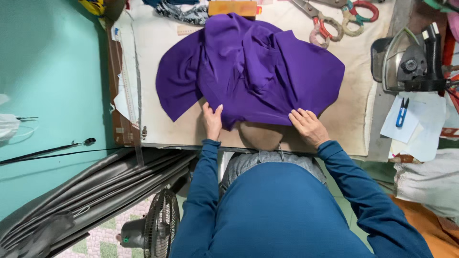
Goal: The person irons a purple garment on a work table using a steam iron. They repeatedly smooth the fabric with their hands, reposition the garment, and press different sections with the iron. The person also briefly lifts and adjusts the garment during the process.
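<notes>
two hands: both rest flat on the near edge of one purple cloth [248, 71], spread over a padded work table [354, 124].
cloth position: it lies rumpled across the middle of the table, folds heaped toward the far side, near hem running between the two hands.
left hand [212, 122]: fingers together and laid flat on the hem's left part, pressing down, not pinching.
right hand [308, 126]: fingers slightly spread, palm down on the hem's right part, nothing clamped inside it.
cloth versus grip: most of the fabric lies beyond the fingertips, away from the body; only the hem sits under the hands.
handling, as a judgement: it looks thin, light and soft, draping in loose folds, likely a little slippery; it should slide easily and bunch if pushed.
where to hold: the near hem or the corners seem best, pinched at two points well apart to keep it flat.
nearby: scissors [330, 24] at the far right edge, an iron [406, 59] to the right, small blue snips [402, 111] on paper, a fan [160, 224] below the table.
</notes>
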